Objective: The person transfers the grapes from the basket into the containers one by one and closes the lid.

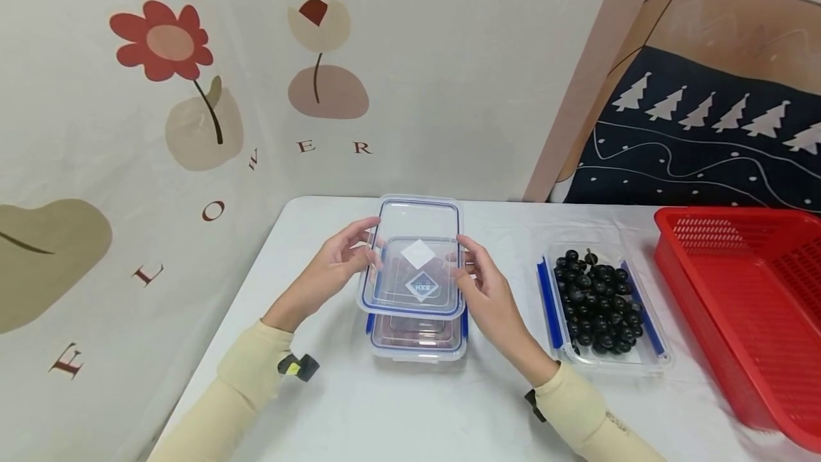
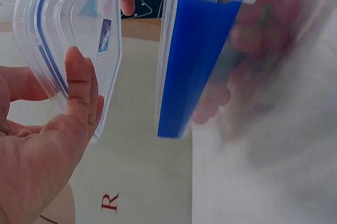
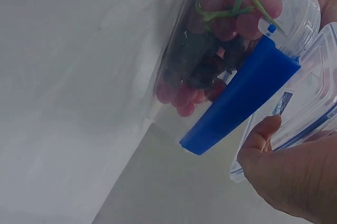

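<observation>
Between both hands is a clear plastic lid [image 1: 418, 219] with a blue seal line and a diamond-shaped sticker, tilted above a covered container. My left hand [image 1: 327, 269] pinches the lid's left edge between thumb and fingers. On the opposite edge, my right hand [image 1: 490, 294] pinches it the same way. Below, the clear food container [image 1: 417, 353] stands on the table, partly covered by the lid in the head view. Red grapes [image 2: 258, 34] with green stems show through its wall in the wrist views. A blue side clip [image 3: 242, 98] runs along its upper edge.
Right of the hands, a second clear container [image 1: 644, 366] with blue side clips holds dark grapes [image 1: 599, 305]. A red plastic basket [image 1: 699, 326] stands at the far right. The white-covered table [image 1: 321, 405] meets a printed cloth backdrop [image 1: 449, 91] behind and at left.
</observation>
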